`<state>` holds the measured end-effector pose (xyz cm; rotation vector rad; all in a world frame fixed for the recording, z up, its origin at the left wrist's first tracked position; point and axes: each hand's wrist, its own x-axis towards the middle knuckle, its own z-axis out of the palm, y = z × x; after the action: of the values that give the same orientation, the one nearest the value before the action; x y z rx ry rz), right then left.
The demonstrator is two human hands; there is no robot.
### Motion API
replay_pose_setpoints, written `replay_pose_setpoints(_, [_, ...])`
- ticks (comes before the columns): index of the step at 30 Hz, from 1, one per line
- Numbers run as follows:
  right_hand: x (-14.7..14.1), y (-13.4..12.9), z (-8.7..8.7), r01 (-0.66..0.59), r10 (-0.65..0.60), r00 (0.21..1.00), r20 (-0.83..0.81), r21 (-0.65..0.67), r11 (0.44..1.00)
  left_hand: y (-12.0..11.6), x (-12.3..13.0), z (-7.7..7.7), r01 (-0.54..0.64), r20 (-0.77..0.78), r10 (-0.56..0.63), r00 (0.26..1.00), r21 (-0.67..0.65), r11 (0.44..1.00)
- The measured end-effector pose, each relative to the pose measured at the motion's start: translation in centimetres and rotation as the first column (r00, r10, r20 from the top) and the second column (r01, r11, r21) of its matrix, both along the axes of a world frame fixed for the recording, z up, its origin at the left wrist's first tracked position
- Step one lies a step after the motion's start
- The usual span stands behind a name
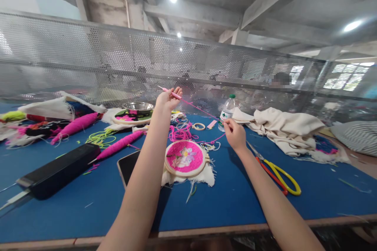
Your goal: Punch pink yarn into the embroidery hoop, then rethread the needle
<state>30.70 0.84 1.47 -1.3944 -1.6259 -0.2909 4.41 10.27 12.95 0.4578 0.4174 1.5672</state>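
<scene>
My left hand (171,99) is raised above the table, its fingers closed round a pink punch needle (172,93) whose metal tip points up and left. From its back end a strand of pink yarn (200,109) runs taut down to my right hand (235,134), which pinches it beside the water bottle. The yarn continues from there to a loose pink heap (182,131) on the table. Between my forearms lies a round embroidery hoop (185,158) with a white flower on a pink ground, its frayed cloth edge sticking out.
Scissors (277,172) with red and yellow handles lie right of my right forearm. A bottle (226,113) and cream cloth (282,125) stand behind. Leftward are a black power bank (60,170), a phone (127,168), pink yarn spools (120,144) and a metal bowl (138,106).
</scene>
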Motion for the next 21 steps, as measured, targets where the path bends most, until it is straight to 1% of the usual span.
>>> replay_pose_setpoints(3, [0.0, 0.1, 0.0, 0.017, -0.017, 1.000, -0.007, 0.007, 1.000, -0.1, 0.2, 0.0, 0.039, 0.014, -0.039, 0.999, -0.019, 0.999])
replay_pose_setpoints(6, [0.0, 0.1, 0.0, 0.017, -0.017, 1.000, -0.006, 0.019, 1.000, -0.2, 0.3, 0.1, 0.054, 0.021, -0.054, 0.998, -0.031, 0.998])
replay_pose_setpoints(15, [0.0, 0.2, 0.0, 0.010, -0.010, 1.000, 0.001, 0.038, 0.999, -1.0, 0.6, 0.3, 0.074, 0.003, -0.074, 0.997, -0.035, 0.997])
replay_pose_setpoints(21, [-0.1, 0.1, -0.1, 0.010, -0.010, 1.000, 0.000, 0.031, 0.999, -1.2, 1.0, 0.3, 0.068, -0.045, -0.068, 0.997, -0.014, 0.998])
